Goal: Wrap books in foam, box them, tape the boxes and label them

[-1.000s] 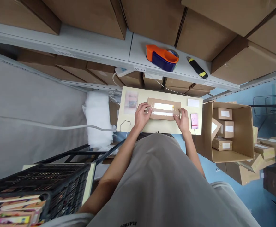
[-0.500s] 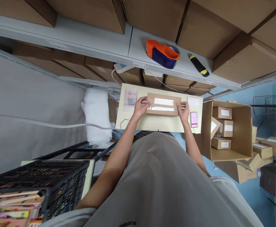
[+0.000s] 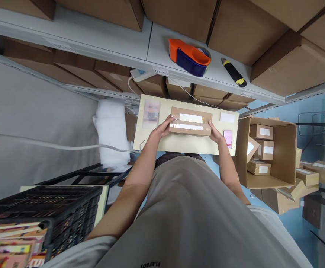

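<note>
Between my hands is a long brown cardboard box (image 3: pixel 190 123) with a white label and shiny clear tape on its top, over a pale yellow tabletop (image 3: pixel 176 145). My left hand (image 3: pixel 164 127) grips its left end, thumb on top and fingers along the side. At the right end my right hand (image 3: pixel 215 132) holds it the same way, thumb near the upper corner. Whether the box touches the tabletop I cannot tell. Just right of my right hand lies a phone (image 3: pixel 227 139) with a pink screen. A white paper (image 3: pixel 227 117) lies above the phone.
A large open carton (image 3: pixel 283 156) with several labelled boxes stands on the right. On the shelf (image 3: pixel 157 48) ahead lie an orange and blue tape dispenser (image 3: pixel 189 57) and a utility knife (image 3: pixel 233 72). A black crate (image 3: pixel 73 208) and white wrap roll (image 3: pixel 111 130) are left.
My fingers have gone from pinching at the top of the box's ends to wrapping round both ends. The view has also shifted slightly.
</note>
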`<state>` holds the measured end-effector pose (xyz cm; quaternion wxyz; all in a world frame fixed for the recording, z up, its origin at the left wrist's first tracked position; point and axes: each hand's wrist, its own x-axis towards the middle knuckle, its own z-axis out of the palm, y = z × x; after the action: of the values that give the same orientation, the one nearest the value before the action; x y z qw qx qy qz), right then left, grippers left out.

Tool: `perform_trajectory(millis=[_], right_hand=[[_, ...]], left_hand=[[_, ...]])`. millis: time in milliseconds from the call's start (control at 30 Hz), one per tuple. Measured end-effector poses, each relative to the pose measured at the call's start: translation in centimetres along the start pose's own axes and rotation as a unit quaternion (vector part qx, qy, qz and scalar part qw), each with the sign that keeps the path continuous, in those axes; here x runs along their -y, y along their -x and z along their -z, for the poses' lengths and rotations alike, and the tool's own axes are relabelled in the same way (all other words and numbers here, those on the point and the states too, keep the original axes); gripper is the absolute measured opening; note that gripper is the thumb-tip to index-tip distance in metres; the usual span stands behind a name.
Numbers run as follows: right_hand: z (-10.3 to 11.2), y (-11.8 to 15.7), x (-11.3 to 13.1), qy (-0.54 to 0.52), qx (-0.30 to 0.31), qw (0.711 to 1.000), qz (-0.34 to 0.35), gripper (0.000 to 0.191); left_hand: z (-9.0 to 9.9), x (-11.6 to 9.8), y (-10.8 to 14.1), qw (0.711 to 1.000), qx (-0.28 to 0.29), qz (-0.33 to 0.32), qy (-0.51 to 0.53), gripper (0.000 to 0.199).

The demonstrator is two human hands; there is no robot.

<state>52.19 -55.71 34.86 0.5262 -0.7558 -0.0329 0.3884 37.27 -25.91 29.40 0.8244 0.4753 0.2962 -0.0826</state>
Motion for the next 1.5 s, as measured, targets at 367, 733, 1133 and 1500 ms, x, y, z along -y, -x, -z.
perform_trajectory(millis=[367, 733, 1133, 1500], right_hand=[[-0.2, 0.4, -1.0, -0.085, 0.085, 0.990, -0.067, 0.073], [-3.1, 0.8, -2.5, -0.212, 0.136, 0.965, -0.075, 0.061], [-4.1, -0.3, -1.9, -0.243, 0.210, 0.947, -0.016, 0.070], [-1.0, -0.8, -6.0, -0.256, 0.170, 0.951, -0.027, 0.072]], left_hand=[[-0.4, 0.0, 2.0, 0.998, 0.024, 0.015, 0.049, 0.088], [3.8, 1.7, 3.5, 0.997, -0.010, 0.020, 0.078, 0.080], [5.1, 0.3, 4.3, 0.988, -0.095, 0.038, 0.112, 0.062], [1.5, 0.8, 3.6, 0.997, -0.035, 0.020, 0.066, 0.074]])
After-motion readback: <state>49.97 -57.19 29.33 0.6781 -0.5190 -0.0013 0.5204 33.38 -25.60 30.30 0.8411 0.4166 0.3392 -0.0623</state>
